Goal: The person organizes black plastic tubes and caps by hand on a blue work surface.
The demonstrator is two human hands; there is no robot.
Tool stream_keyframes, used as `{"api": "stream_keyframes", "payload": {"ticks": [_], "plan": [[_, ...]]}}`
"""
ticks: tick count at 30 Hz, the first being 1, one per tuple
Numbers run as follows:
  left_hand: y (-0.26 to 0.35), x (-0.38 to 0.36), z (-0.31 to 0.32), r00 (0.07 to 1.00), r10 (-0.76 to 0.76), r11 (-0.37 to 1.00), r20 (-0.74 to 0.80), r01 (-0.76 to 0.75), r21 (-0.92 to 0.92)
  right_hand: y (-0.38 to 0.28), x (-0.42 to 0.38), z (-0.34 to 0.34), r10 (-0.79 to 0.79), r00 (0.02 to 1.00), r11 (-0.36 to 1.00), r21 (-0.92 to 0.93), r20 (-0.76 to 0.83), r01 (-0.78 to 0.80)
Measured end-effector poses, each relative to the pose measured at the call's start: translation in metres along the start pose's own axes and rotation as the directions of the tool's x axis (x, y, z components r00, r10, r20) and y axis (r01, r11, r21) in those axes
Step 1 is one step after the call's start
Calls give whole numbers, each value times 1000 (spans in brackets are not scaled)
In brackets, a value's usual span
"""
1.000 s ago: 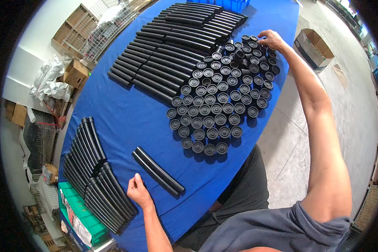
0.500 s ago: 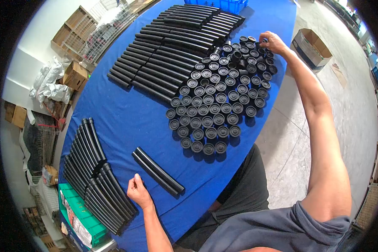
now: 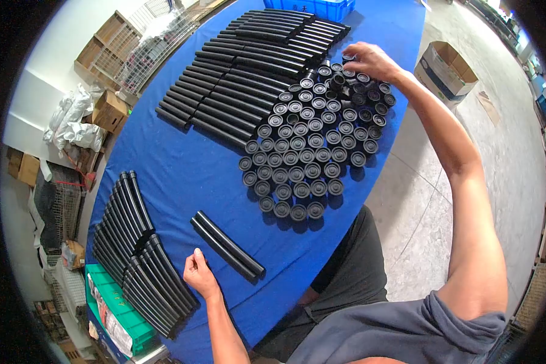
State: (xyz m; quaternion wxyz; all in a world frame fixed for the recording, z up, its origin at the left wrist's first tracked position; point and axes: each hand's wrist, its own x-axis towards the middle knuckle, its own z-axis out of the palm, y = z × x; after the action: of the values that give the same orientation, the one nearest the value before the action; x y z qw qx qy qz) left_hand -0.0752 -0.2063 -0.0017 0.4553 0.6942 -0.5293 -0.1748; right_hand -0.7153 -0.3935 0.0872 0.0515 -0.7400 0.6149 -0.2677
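At the far right of the table, my right hand reaches over the round black caps, thumb and fingers curved around one black cap. The caps stand in close rows, ringed faces mostly up; a few near the hand lie tipped. My left hand is closed in a loose fist at the near edge, thumb on top, and nothing shows in it. Just right of it, two black tubes lie side by side on the blue cloth.
Long black tubes lie in rows at the back. More tubes with collared ends fan out at the left, beside a green crate. A blue crate is at the far end. An open carton stands on the floor.
My right hand has moved left over the caps, from their far right edge to their upper middle. The left hand stays put, still closed.
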Motion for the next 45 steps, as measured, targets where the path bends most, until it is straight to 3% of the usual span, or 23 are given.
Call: {"api": "stream_keyframes", "payload": {"ticks": [2,4,5,8,15,18,19,20,22,24,26,29,32,33,35,36,37,40,44,45], "plan": [[2,-1,-1,999,-49,999,18,49,-6,-25,1,9,-92,987,985,-131,128,109],[3,-1,-4,997,-75,997,26,75,-2,-33,3,18,-67,975,992,-95,213,89],[3,-1,-4,997,-76,997,27,76,-1,-30,5,22,-146,971,981,-100,188,167],[1,0,-3,999,-48,999,24,48,21,-38,7,18,-94,949,984,-116,301,135],[0,0,-2,999,-46,998,12,45,35,-40,8,22,-137,936,987,-38,325,158],[-1,0,-2,998,-53,998,19,53,31,-41,17,12,-14,956,997,74,293,-8],[-1,0,-3,998,-57,998,21,56,32,-38,22,7,-57,995,994,93,82,49],[0,0,-2,998,-54,998,11,53,25,-34,30,-3,223,957,949,184,185,-257],[3,0,-1,999,-50,999,0,50,7,-19,37,-2,253,963,828,494,94,-266],[1,-1,-1,997,-71,997,8,71,20,-7,44,0,365,917,614,698,162,-368],[1,1,-3,997,-75,997,9,75,29,7,49,7,442,884,505,771,155,-388],[3,0,-3,997,-69,997,18,68,21,18,50,28,517,855,508,792,33,-337],[2,-1,-1,998,-66,998,16,66,-10,29,61,25,389,921,824,450,-10,-343],[3,-1,-1,997,-69,997,18,69,-21,31,64,28,335,938,913,279,-93,-298],[5,0,-1,997,-75,997,18,76,-33,50,75,33,210,970,977,65,-123,-203],[5,0,0,997,-79,996,17,79,-33,50,79,33,145,981,987,-43,-127,-152],[5,-1,-1,996,-84,996,16,85,-32,51,84,30,167,985,973,-153,-34,-170],[6,0,-1,997,-81,997,14,81,4,50,85,37,152,986,943,-309,62,-126],[6,-1,-1,997,-82,997,13,82,12,48,79,54,247,969,853,-475,0,-217],[7,-1,-1,996,-85,996,13,84,13,51,80,56,284,958,834,-504,44,-224]]}}
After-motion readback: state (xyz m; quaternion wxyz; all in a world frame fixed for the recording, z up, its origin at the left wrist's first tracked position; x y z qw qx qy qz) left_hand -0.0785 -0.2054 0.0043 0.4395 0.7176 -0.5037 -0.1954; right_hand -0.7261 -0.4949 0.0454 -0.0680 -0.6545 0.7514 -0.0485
